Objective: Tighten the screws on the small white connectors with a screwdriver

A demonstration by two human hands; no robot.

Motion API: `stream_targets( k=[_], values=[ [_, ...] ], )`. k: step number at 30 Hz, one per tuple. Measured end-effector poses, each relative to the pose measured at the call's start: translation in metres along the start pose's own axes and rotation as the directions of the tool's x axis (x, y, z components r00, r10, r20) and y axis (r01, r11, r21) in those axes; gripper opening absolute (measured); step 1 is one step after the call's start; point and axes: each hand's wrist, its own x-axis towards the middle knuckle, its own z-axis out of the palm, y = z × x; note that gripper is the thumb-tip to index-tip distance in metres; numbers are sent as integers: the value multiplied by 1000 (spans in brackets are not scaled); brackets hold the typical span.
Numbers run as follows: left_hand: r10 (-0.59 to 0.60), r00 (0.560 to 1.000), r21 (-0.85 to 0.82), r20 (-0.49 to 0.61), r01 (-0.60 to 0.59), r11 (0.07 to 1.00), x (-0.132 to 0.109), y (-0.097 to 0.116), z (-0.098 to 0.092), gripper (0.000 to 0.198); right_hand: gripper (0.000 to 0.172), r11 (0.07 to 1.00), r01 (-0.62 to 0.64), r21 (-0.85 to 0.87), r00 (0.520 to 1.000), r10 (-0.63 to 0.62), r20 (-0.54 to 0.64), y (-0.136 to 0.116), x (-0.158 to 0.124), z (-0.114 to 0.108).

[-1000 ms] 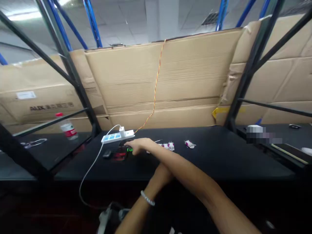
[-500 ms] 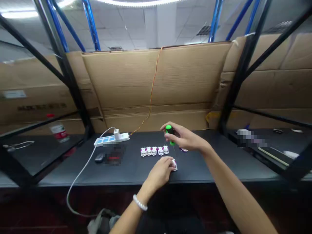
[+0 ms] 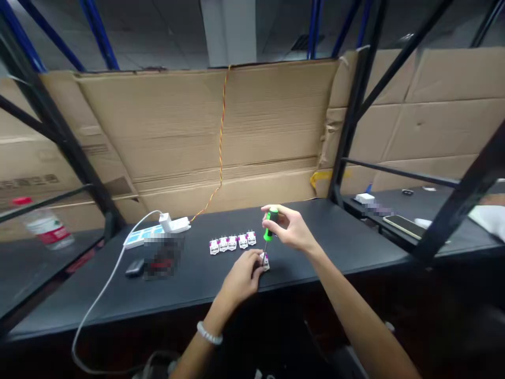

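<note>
Near the front edge of the black table, my left hand (image 3: 245,272) pinches a small white and purple part (image 3: 265,261), its fingers covering the part's left side. My right hand (image 3: 291,227) grips a green and black screwdriver (image 3: 271,223) by the handle. The screwdriver stands nearly upright, its shaft pointing down with the tip at the held part; whether the tip sits in a screw is too small to tell. Just behind my left hand, several similar white and purple parts (image 3: 232,242) lie in a row.
A white power strip (image 3: 144,237) with a plugged-in charger (image 3: 165,221) lies at the back left, its white cable hanging over the front edge. A dark grey object (image 3: 135,268) lies nearby. Black rack posts (image 3: 352,116) and cardboard panels (image 3: 177,126) enclose the table. A phone (image 3: 405,227) lies beyond the right post.
My right hand has brought the screwdriver down from above, and its tip now meets the part in my left hand. The camera view has swung right and tilted.
</note>
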Motion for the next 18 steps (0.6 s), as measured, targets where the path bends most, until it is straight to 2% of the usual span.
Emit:
stream_targets(
  k=[6,18],
  values=[
    [31,999,2,-20,-31,1000,2,-1,0,10,41,1000,9,26,1000,-9,-17,6,-4,-1],
    [12,1000,6,-8,-12,1000,1,-3,1,11,42,998,44,39,998,-42,-52,9,-7,-3]
  ],
)
